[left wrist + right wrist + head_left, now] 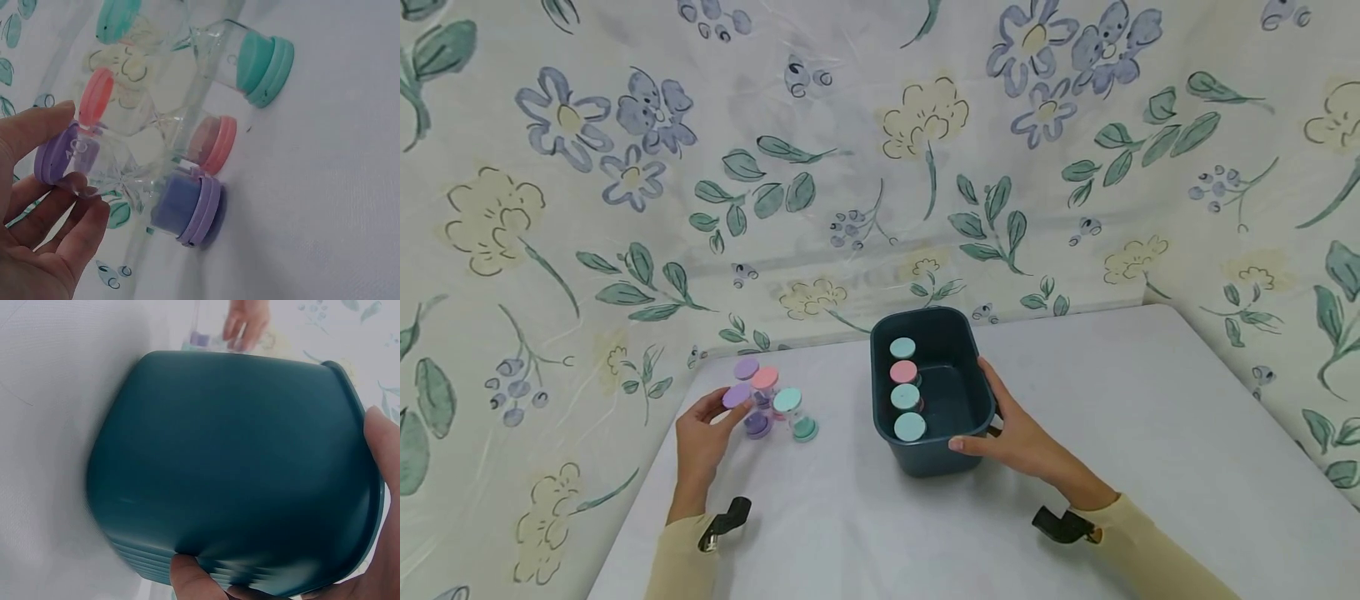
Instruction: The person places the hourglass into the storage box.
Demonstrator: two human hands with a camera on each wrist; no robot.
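My left hand (706, 429) pinches the upper cap of a purple sand timer (187, 206), thumb on one side and fingers on the other. The timer stands upright on the table, its purple sand at the bottom. Right beside it are a pink sand timer (765, 379) and a teal sand timer (788, 401); another purple-capped timer (746, 368) is behind, mostly hidden. With my right hand (1018, 437) I grip the right side of a dark teal bin (934, 458), thumb at its rim. Inside, along its left wall, several timers with teal caps (910, 427) and a pink cap (903, 372) stand in a row.
A white cloth (835, 533) covers the table. Behind and at the sides hangs a floral curtain (850, 167), close to the table's back edge. Black wrist mounts (727, 523) sit on both sleeves.
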